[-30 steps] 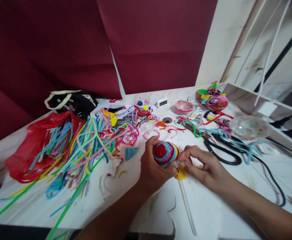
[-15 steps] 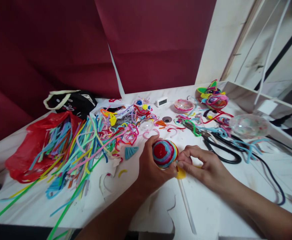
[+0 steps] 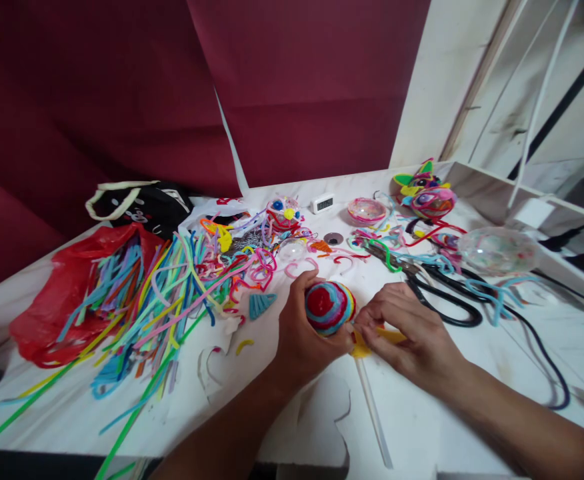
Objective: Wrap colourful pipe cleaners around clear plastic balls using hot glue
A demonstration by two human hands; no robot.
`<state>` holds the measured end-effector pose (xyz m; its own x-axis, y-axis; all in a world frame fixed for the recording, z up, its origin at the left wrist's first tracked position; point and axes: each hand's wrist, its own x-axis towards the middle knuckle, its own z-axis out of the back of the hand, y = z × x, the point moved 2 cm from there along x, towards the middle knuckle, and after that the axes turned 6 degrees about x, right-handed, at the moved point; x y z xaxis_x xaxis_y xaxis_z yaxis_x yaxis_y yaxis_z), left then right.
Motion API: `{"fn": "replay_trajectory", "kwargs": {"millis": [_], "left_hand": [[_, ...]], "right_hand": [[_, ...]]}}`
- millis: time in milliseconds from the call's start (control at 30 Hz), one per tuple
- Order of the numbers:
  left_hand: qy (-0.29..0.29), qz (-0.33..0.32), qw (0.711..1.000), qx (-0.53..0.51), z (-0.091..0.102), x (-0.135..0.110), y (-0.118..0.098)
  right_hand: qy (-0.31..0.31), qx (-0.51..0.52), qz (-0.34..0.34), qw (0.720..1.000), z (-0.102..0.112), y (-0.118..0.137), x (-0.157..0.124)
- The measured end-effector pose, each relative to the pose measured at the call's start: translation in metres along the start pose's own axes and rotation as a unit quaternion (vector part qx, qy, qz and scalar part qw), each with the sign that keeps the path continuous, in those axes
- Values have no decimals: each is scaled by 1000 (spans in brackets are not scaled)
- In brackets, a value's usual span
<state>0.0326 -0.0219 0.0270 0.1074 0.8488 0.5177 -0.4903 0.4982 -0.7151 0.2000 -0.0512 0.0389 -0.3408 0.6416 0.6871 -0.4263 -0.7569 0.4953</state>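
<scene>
From here I see the near edge of the white surface (image 3: 422,433) running just in front of the person's forearms, with a raised wall (image 3: 485,190) closing it off on the right. The widest room lies below the right hand (image 3: 407,333), toward that edge; to the left, loose fuzzy stems (image 3: 182,287) crowd in, a few reaching out past the edge.

The striped ball (image 3: 328,308) sits inside the left hand (image 3: 295,330), whose grip curls around its left side and underneath, holding it. The right hand's grip is narrow, fingertips gathered at the ball's lower right.

Beyond the right hand, black-handled scissors (image 3: 411,269) and a dark cord (image 3: 542,353) stand in the way, a clear bowl (image 3: 497,252) near them. A blue triangular piece (image 3: 261,307) lies just left of the left hand; farther left, a red bag (image 3: 47,307) spills stems.

Under the hands, a yellow piece (image 3: 361,348) is partly covered, a pale stick (image 3: 373,417) running from it toward the edge. Whether the right fingertips pinch anything, I cannot tell. The ball's underside is hidden.
</scene>
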Motion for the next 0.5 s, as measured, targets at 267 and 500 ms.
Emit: {"fn": "replay_trajectory", "kwargs": {"millis": [267,500], "left_hand": [[16,7,1000,0,-1,1,-2],[32,91,994,-57,-2,3,8]], "right_hand": [[39,-17,-2,999,-1,3,2],[-25,78,-110,991,7,-3,-1]]}}
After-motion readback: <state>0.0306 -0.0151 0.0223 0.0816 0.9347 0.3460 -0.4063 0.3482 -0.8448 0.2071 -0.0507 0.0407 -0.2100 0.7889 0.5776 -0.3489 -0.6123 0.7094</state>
